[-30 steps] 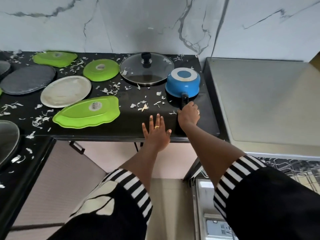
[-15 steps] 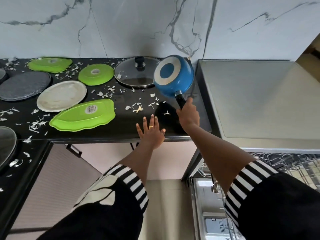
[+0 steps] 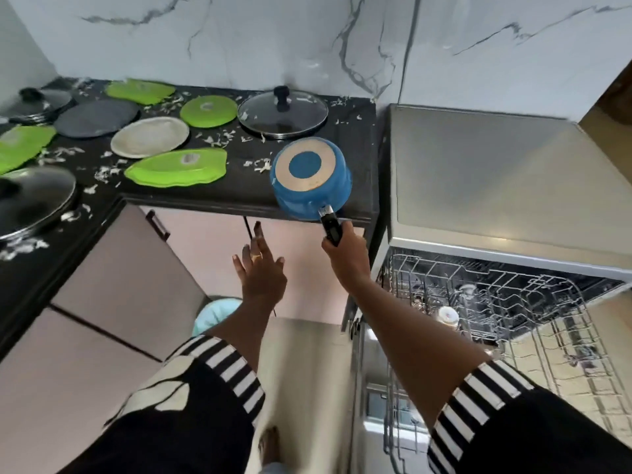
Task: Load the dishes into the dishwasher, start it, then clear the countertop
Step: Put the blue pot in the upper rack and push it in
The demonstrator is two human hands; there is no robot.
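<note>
My right hand grips the black handle of a blue saucepan, held upside down in the air over the front edge of the black countertop. My left hand hovers open below the counter edge, fingers spread, holding nothing. The dishwasher stands to the right with its door down and a wire rack pulled out. Left on the counter lie a green leaf-shaped plate, a white plate, a round green plate, a grey plate and a glass lid.
White scraps litter the countertop. More green plates and glass lids lie at the far left. Pink cabinet doors run under the counter. A light blue bin sits on the floor by my left arm.
My right hand lifted the blue saucepan off the counter and drew it back toward me. My left hand left the counter edge and dropped lower. The view tilted down, showing the dishwasher rack.
</note>
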